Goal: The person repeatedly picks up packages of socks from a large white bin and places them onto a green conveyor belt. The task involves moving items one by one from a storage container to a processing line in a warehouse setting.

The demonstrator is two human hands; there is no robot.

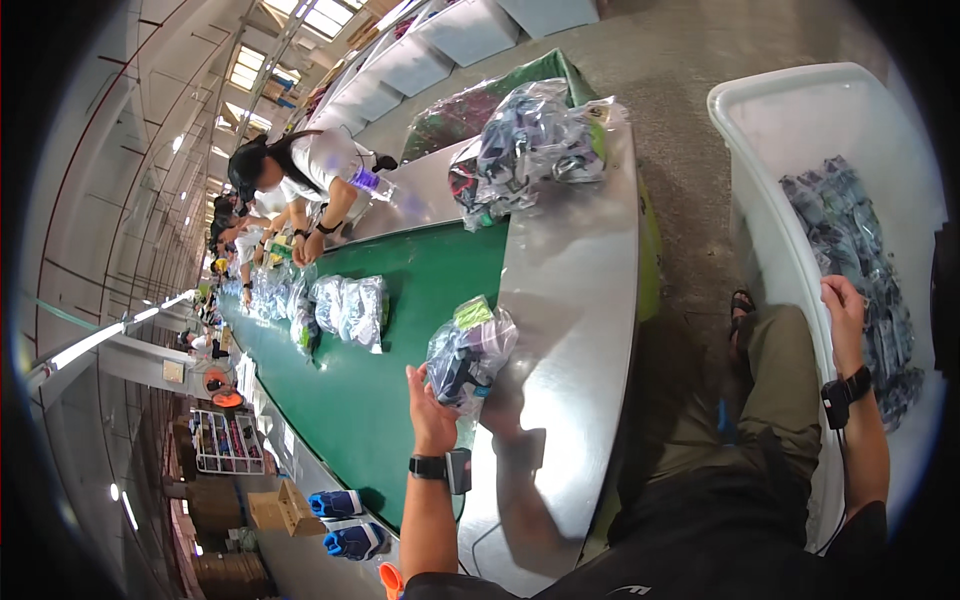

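My left hand (pixel 433 410) is palm-up at the near edge of a green conveyor belt (pixel 430 262). Its thumb stands out to the left, and the other fingers are partly hidden by a clear plastic bag (pixel 466 358) that the hand holds. Dark folded goods and a light green label show through the plastic. To the right, my right hand (pixel 845 305) is curled at the rim of a large white bin (pixel 775 215). Inside that bin lie many bagged grey-blue items (pixel 850 245). Each wrist wears a black strap with a small box.
A heap of bagged goods (pixel 540 145) rests on the metal table edge (pixel 570 280). More bags (pixel 350 308) lie along the belt. Across it a co-worker (pixel 300 170) handles items near a bottle (pixel 370 182). Blue shoes (pixel 350 541) and a cardboard box (pixel 285 508) stand at left.
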